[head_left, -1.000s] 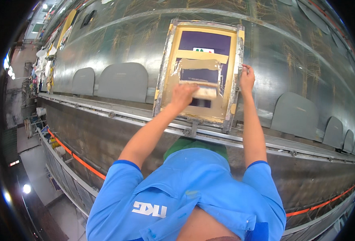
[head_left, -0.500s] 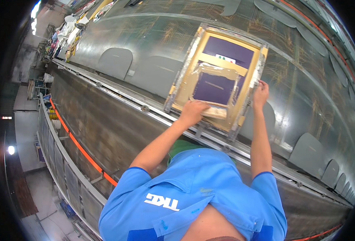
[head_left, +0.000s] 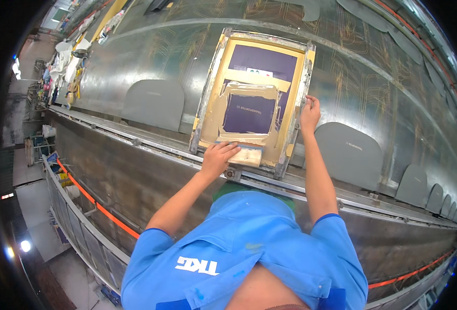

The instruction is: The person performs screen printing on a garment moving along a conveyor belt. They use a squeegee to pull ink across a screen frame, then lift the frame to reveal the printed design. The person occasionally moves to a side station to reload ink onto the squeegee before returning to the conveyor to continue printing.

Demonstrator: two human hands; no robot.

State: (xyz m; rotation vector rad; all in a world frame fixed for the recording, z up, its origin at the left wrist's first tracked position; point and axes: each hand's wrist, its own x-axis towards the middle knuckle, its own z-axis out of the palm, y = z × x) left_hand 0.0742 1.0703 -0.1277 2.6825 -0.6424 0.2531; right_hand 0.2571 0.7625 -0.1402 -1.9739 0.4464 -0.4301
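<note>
A screen-printing frame (head_left: 209,88) with worn metal sides lies on the metal table. Inside it are a tan mesh border, a purple printing area (head_left: 248,116), a small white label with coloured marks (head_left: 259,72) and streaks of beige paste (head_left: 249,137). My left hand (head_left: 219,157) grips a wooden squeegee (head_left: 246,156) with a blue blade, lying across the frame's near end. My right hand (head_left: 310,111) has its fingers closed on the frame's right side, about halfway along.
Several grey pads (head_left: 350,152) sit along the table (head_left: 120,62) on both sides of the frame. A metal rail (head_left: 112,126) follows the near edge. Piled cloths and items (head_left: 63,62) lie at far left. Lower down runs an orange strip (head_left: 115,219) beside metal railing (head_left: 84,222).
My left hand and the squeegee have come from the middle of the screen down to its near end, uncovering the purple area. My right hand stays at the frame's side.
</note>
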